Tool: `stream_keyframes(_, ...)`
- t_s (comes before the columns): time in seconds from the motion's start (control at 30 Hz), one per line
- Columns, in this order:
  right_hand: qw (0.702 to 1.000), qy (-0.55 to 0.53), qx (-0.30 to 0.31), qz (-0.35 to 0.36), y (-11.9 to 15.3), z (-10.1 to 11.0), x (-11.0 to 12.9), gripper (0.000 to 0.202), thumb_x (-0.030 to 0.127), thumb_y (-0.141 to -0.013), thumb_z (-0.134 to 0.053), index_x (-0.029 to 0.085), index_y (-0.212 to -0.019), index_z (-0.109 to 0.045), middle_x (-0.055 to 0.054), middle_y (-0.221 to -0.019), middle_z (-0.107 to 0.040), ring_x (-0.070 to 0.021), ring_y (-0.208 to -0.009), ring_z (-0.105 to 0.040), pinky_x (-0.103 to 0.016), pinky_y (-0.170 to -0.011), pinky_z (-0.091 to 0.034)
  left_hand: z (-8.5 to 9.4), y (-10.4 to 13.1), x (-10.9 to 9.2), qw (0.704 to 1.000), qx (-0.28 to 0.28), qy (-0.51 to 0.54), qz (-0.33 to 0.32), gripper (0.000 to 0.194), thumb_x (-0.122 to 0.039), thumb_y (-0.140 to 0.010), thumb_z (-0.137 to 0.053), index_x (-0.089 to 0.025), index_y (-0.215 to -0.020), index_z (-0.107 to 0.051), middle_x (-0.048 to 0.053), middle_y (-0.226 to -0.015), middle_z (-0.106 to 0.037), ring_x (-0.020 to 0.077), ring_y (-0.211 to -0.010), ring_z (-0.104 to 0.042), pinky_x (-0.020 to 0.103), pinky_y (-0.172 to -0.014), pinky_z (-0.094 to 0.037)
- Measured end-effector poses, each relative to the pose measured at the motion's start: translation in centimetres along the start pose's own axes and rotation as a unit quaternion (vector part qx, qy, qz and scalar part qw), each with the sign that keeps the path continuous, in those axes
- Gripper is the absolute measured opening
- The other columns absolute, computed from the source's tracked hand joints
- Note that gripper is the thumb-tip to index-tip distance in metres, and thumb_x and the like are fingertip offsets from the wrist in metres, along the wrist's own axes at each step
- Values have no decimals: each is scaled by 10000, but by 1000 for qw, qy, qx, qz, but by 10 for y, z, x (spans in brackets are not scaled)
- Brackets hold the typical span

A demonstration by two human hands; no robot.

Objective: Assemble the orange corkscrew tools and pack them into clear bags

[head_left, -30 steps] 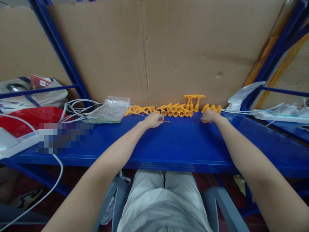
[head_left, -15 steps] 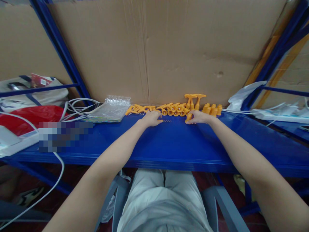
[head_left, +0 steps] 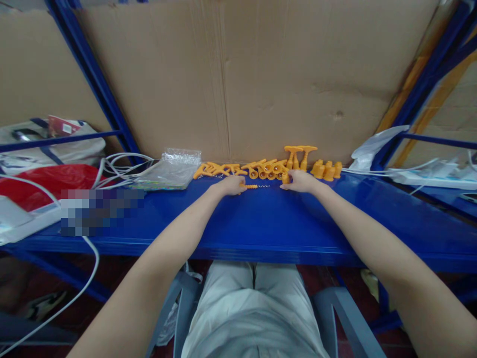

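My left hand (head_left: 234, 185) is closed around the handle end of a yellow corkscrew (head_left: 252, 186). Its ridged shaft and metal spiral point right, toward my other hand. In my right hand (head_left: 298, 181) is a yellow bell-shaped sleeve (head_left: 285, 178), gripped by the fingers, which partly cover it. A short gap separates the spiral's tip from that sleeve. Just behind my hands lies a stacked pile of yellow corkscrews fitted with sleeves (head_left: 269, 169). Further left, loose yellow corkscrew handles (head_left: 214, 169) lie in a heap. Several loose yellow sleeves (head_left: 328, 171) stand beyond my right hand.
A few assembled corkscrews (head_left: 303, 155) stand upright against the cardboard wall (head_left: 261, 74). Clear plastic bags (head_left: 175, 169) and white cables (head_left: 122, 161) lie left on the blue table (head_left: 276, 223). Blue rack posts (head_left: 93, 84) rise at both sides. A power strip (head_left: 432, 175) sits far right.
My right hand has moved a little left with the sleeve, which has turned. The left hand's corkscrew shows more of its shaft and spiral, now extending further right.
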State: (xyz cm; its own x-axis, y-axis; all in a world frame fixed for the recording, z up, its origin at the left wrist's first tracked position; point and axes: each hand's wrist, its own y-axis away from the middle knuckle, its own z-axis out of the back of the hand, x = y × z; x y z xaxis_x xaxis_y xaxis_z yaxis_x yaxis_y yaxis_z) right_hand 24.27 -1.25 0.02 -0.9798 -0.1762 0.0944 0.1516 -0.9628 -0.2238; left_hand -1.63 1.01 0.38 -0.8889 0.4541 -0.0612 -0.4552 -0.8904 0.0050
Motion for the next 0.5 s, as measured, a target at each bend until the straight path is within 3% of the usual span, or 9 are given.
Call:
stream_keyframes(0.13,997,75,7,-27,2,8,4,317,444,-827,-636,164,-976,-637,-128,-959,-716,-280,-911,-677,-332,-722,-488,-1,-1,-2,999,-16,30,0,207,-335,-890,-513,-170,-918,-636,50,-857,-732,160,-715,-637,222,-583,-386)
stream_keyframes(0.5,996,85,31,26,2,2,0,277,347,-817,-665,147,-1009,-654,-116,-892,-726,-256,-829,-692,-297,-672,-482,-4,-4,0,997,-26,72,26,200,-343,-880,-539,-166,-928,-620,51,-842,-730,148,-622,-608,227,-536,-372)
